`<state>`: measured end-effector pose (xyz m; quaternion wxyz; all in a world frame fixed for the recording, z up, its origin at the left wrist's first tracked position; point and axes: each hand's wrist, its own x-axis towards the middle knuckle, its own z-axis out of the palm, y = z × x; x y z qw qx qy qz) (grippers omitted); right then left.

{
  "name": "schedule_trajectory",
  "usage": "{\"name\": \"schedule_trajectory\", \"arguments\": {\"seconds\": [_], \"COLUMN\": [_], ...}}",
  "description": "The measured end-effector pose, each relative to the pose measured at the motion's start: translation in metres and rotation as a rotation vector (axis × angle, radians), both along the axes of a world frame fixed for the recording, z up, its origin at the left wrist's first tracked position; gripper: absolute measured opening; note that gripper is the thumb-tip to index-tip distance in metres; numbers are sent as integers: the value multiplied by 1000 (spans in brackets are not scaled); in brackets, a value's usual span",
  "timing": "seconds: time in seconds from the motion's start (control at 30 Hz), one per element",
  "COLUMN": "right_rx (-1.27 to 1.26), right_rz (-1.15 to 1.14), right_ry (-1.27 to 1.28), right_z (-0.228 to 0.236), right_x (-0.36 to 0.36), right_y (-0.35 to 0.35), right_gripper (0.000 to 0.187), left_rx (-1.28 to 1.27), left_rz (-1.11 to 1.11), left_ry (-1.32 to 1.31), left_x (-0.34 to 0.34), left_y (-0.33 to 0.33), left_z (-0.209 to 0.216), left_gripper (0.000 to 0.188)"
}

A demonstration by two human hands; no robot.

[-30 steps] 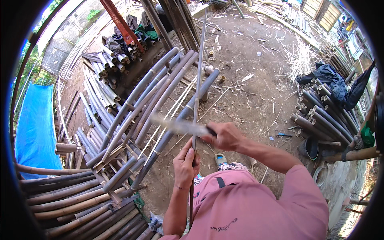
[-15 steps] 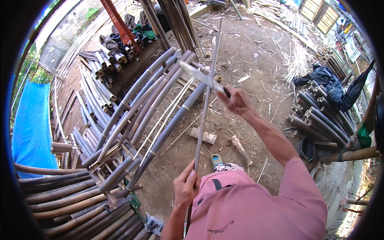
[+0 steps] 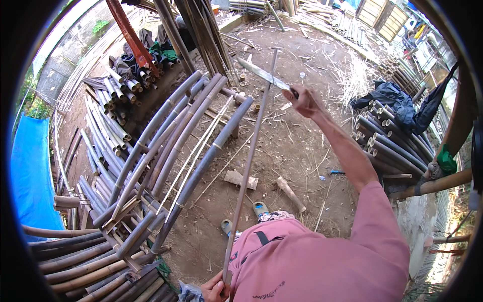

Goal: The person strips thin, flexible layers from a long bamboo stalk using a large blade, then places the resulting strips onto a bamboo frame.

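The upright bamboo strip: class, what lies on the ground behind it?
Behind the bamboo strip lie bare dirt, a wooden block and scattered scraps; whatever the strip itself covers is hidden.

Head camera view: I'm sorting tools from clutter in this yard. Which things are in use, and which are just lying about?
In use:
- thin bamboo strip, gripped low by the left hand
- long blade, raised in the right hand

Lying about:
- bamboo poles
- wood block
- dark cloth
- blue tarp
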<state>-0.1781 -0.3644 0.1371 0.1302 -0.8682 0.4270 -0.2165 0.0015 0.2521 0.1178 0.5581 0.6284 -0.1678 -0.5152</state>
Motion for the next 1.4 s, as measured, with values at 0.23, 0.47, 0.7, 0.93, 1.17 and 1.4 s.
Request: {"name": "schedule_trajectory", "arguments": {"seconds": [0.23,0.47,0.7,0.93,1.17,1.4], "right_rx": [-159,-163,-23,63,73,142], "right_rz": [303,-193,-260,506,370,403], "right_ry": [-117,-10,-70,-114,-84,-117], "right_z": [15,53,68,-5,-6,-16], "right_x": [33,-20,5,97,102,97], "right_y": [39,-82,-48,223,187,183], "right_gripper": [52,60,62,40,53,55], "left_rx": [38,135,102,-239,-215,-208], "left_rz": [8,-116,-73,84,51,33], "left_ry": [63,85,188,673,617,626], "left_x": [13,9,21,42,23,12], "left_y": [-3,28,-35,-212,-199,-186], "left_z": [16,25,1,26,42,41], "left_gripper": [43,40,51,42,40,41]}}
